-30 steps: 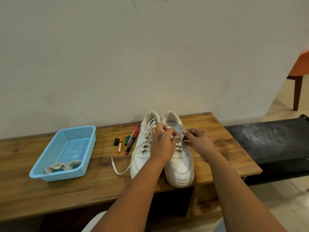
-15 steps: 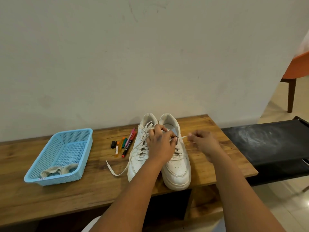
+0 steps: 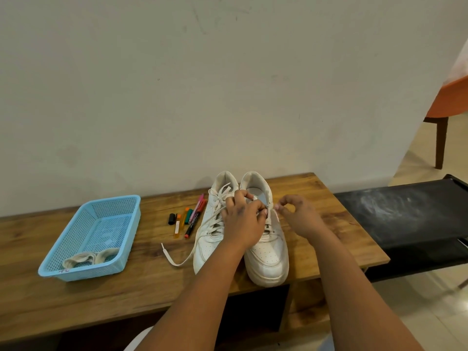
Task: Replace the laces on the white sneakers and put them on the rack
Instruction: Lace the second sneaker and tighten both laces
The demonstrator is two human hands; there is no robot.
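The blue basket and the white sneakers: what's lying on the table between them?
In the head view: a cluster of markers and one sneaker's loose lace end.

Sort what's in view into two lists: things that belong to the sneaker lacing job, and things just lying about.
Belongs to the job:
- right sneaker, being laced
- left sneaker
- lace end pinched by the right hand
- left hand gripping the lace at the eyelets
- loose lace tail
- laces in the blue basket

Lying about:
- markers
- orange chair
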